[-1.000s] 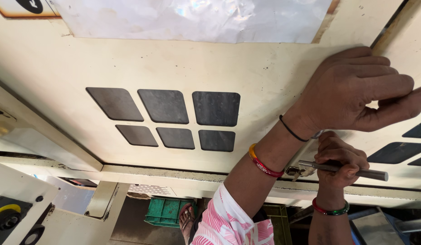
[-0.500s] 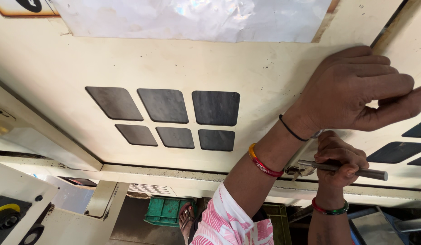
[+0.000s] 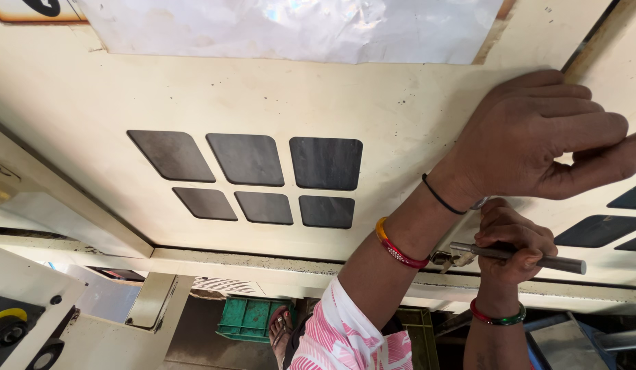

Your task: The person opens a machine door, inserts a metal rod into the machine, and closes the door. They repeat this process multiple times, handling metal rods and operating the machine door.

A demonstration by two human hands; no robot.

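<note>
- Cream-painted machine panel (image 3: 400,96) fills the view, with a sheet of clear plastic film (image 3: 290,27) stuck along its top edge.
- Six dark grey rounded window panes (image 3: 263,178) sit in two rows left of centre; further dark panes (image 3: 605,229) show at the right edge.
- Below the panel, a green plastic crate (image 3: 249,318) stands on the floor, near a sandalled foot (image 3: 280,332).
- Left hand (image 3: 544,137): laid flat on the panel, fingers extended and unclenched, gripping nothing. A black band and an orange-red bangle (image 3: 398,247) sit on that forearm.
- Right hand (image 3: 513,243): just beneath the left, fingers clenched round a steel rod (image 3: 516,257).
- Steel rod: grey, round, smooth, lying nearly level. It passes through the fist; its right end juts clear of the fingers, its left end meets a small metal latch fitting (image 3: 451,259) at the panel's lower edge.
- Green and red bangle (image 3: 496,316) on the right wrist.
</note>
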